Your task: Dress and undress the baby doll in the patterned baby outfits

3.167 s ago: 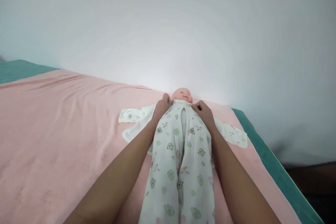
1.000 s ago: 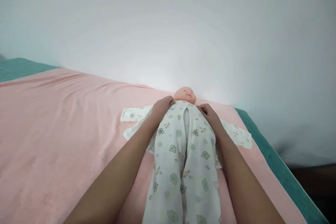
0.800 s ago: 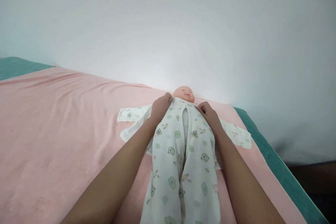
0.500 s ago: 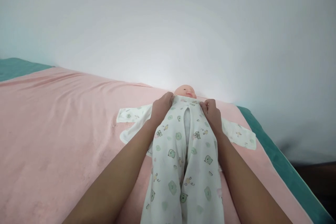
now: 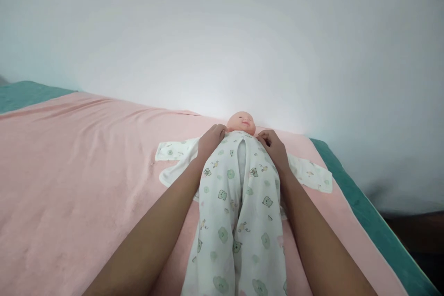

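Note:
A doll [image 5: 242,122] lies on its back, only its head showing above white baby pants [image 5: 222,180] printed with green animals. The pants cover its body and their legs run toward me. My left hand [image 5: 212,141] is closed on the upper left edge of the pants, beside the doll's neck. On the other side my right hand [image 5: 273,144] pinches the upper right edge, fingers curled. Beneath lies a matching white top, its left sleeve [image 5: 176,150] and right sleeve [image 5: 310,173] spread outward.
A pink blanket [image 5: 86,185] lies under everything, with a teal cover [image 5: 367,208] showing at the right and far left. Behind rises a pale wall [image 5: 222,37]. Something dark [image 5: 419,236] is at the right edge.
The top edge of the pants has come down slightly toward me, showing more of the doll's face and chin. Both hands moved with it, and the view has shifted a little.

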The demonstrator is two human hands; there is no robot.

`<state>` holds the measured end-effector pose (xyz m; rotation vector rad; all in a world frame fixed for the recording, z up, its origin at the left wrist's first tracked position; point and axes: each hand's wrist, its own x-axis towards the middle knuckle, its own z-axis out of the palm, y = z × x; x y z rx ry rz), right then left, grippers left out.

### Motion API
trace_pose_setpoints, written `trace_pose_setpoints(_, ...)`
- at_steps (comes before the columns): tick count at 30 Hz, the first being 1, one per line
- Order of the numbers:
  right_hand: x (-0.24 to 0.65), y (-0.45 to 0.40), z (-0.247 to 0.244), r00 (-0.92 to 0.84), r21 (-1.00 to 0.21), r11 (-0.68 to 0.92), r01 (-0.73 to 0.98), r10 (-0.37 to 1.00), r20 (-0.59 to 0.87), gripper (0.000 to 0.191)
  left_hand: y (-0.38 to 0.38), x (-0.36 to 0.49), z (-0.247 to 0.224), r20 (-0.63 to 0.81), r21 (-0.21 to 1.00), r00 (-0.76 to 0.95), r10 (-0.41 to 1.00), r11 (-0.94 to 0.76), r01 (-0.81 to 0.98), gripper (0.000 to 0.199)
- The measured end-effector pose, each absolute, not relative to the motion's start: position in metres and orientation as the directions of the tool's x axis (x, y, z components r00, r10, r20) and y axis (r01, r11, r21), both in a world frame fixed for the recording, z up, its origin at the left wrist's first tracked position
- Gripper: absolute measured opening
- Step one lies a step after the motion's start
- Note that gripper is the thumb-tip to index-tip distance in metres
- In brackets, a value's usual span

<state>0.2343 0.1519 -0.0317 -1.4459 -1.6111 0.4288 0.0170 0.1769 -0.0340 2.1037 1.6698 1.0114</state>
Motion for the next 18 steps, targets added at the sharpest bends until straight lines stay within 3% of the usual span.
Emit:
trace_pose_setpoints(6, 0.235, 0.129, -0.035, 0.048, -0.768, 0.301, 0.565, 0.918, 0.395, 0.031, 0.159, 0.008, -0.037, 0.402, 0.56, 0.146, 0.904, -0.369, 0.741, 0.028)
trace_pose_setpoints(12, 0.234, 0.087, -0.045, 0.223, -0.852, 0.285, 0.439, 0.884, 0.411, 0.032, 0.125, -0.005, -0.044, 0.472, 0.452, 0.155, 0.868, -0.389, 0.802, 0.026)
trace_pose_setpoints(18, 0.232, 0.065, -0.051, 0.343, -0.905, 0.121, 0.407, 0.898, 0.274, 0.03, 0.096, -0.005, -0.045, 0.341, 0.43, 0.142, 0.929, -0.289, 0.855, 0.008)
